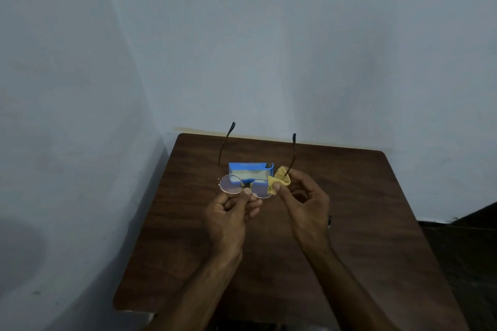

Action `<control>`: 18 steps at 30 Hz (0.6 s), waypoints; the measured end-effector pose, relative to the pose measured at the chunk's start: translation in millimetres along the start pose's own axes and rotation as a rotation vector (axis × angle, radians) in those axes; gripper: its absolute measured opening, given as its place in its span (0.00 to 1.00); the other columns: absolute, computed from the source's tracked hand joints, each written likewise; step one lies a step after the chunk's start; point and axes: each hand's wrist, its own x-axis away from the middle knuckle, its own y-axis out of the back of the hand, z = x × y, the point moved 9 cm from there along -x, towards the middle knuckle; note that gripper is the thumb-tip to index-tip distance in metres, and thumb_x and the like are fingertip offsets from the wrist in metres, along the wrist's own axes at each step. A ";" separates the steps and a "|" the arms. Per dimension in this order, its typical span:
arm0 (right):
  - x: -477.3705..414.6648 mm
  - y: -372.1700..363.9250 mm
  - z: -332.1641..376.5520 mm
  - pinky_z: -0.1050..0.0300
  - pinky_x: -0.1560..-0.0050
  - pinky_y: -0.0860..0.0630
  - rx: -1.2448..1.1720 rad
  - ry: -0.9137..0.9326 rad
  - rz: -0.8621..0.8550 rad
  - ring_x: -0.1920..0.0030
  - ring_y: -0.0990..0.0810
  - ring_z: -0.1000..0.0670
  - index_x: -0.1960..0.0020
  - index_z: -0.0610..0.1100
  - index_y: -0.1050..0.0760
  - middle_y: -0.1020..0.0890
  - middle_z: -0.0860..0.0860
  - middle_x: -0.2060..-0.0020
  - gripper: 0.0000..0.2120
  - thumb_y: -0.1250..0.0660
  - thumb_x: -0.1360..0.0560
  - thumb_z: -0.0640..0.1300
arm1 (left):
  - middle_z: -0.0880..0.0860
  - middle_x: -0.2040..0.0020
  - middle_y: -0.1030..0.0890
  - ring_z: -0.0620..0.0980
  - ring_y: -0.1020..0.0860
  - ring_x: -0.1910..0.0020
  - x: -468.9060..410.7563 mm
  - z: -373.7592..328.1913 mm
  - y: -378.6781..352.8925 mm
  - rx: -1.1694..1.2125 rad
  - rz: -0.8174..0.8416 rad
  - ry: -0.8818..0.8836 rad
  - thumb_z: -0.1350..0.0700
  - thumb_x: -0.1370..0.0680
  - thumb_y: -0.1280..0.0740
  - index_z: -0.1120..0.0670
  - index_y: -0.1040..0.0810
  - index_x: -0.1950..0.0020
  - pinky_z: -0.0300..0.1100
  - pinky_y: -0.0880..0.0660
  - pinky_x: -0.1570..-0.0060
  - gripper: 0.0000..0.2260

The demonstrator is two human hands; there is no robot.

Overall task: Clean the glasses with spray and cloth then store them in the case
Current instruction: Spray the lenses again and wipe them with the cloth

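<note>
The left hand (233, 209) pinches the bridge of the round, thin-wire-rimmed glasses (245, 186) between thumb and fingers, holding them in the air above the dark brown wooden table (363, 223), just in front of the blue rectangular case (250, 169) that lies towards twelve o'clock. The right hand (304, 204) is closed on a small crumpled yellow cloth (278, 184), pressed to the lens at three o'clock. To wipe well, I judge, the cloth should pad both faces of that lens and rub in small circles, while the left grip stays firm and light so the frame does not twist. The glasses' long axis runs nine to three; their open temples point away, towards twelve.
</note>
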 end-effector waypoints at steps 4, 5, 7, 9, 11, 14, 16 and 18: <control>-11.1 10.8 31.4 0.61 0.53 0.18 0.007 0.072 -0.090 0.52 0.15 0.54 0.34 0.44 0.20 0.14 0.54 0.48 0.24 0.21 0.28 0.36 | 0.60 0.59 0.11 0.55 0.11 0.61 2.2 4.5 6.1 -0.033 -0.019 0.015 0.62 0.20 0.26 0.62 0.14 0.49 0.44 0.14 0.61 0.03; -15.5 12.9 39.5 0.61 0.53 0.18 0.006 0.093 -0.105 0.52 0.15 0.53 0.32 0.45 0.22 0.14 0.52 0.50 0.25 0.21 0.28 0.36 | 0.59 0.59 0.11 0.55 0.11 0.61 2.9 4.6 7.2 -0.064 -0.016 -0.001 0.62 0.20 0.26 0.62 0.14 0.50 0.46 0.14 0.60 0.03; -24.0 15.8 52.2 0.60 0.51 0.19 -0.010 0.115 -0.128 0.52 0.15 0.49 0.31 0.47 0.25 0.15 0.48 0.53 0.27 0.21 0.27 0.39 | 0.59 0.60 0.11 0.55 0.11 0.61 4.1 5.4 9.0 -0.084 -0.006 -0.023 0.62 0.20 0.27 0.61 0.14 0.51 0.46 0.13 0.60 0.03; -32.0 17.3 59.7 0.56 0.50 0.19 -0.036 0.113 -0.146 0.53 0.16 0.47 0.30 0.47 0.26 0.15 0.45 0.54 0.29 0.20 0.27 0.41 | 0.59 0.60 0.11 0.53 0.11 0.62 4.4 6.2 9.8 -0.071 0.007 -0.032 0.62 0.20 0.27 0.61 0.14 0.52 0.42 0.15 0.63 0.03; -39.1 17.4 64.2 0.56 0.52 0.18 -0.038 0.111 -0.154 0.54 0.16 0.47 0.29 0.47 0.27 0.16 0.44 0.55 0.29 0.20 0.27 0.43 | 0.58 0.60 0.11 0.53 0.11 0.62 4.7 5.4 9.2 -0.090 0.022 -0.048 0.62 0.20 0.27 0.61 0.14 0.51 0.39 0.16 0.63 0.03; -43.8 15.9 68.2 0.62 0.55 0.21 -0.014 0.140 -0.158 0.55 0.16 0.48 0.30 0.47 0.27 0.16 0.45 0.55 0.28 0.21 0.26 0.45 | 0.58 0.59 0.11 0.53 0.11 0.61 3.6 6.6 10.0 -0.082 0.024 -0.046 0.61 0.19 0.27 0.60 0.14 0.50 0.40 0.16 0.63 0.03; -41.3 13.1 65.5 0.65 0.55 0.21 0.023 0.148 -0.154 0.54 0.16 0.49 0.30 0.48 0.27 0.16 0.46 0.55 0.28 0.21 0.27 0.45 | 0.59 0.59 0.11 0.53 0.11 0.61 2.8 7.8 11.2 -0.058 0.016 -0.031 0.62 0.20 0.27 0.60 0.14 0.51 0.40 0.16 0.62 0.03; -33.8 8.5 55.6 0.63 0.53 0.20 0.044 0.126 -0.143 0.52 0.16 0.50 0.30 0.50 0.27 0.16 0.49 0.54 0.28 0.20 0.27 0.45 | 0.59 0.59 0.11 0.54 0.11 0.60 1.5 9.2 13.4 -0.037 0.001 -0.005 0.61 0.20 0.27 0.60 0.14 0.51 0.41 0.16 0.62 0.03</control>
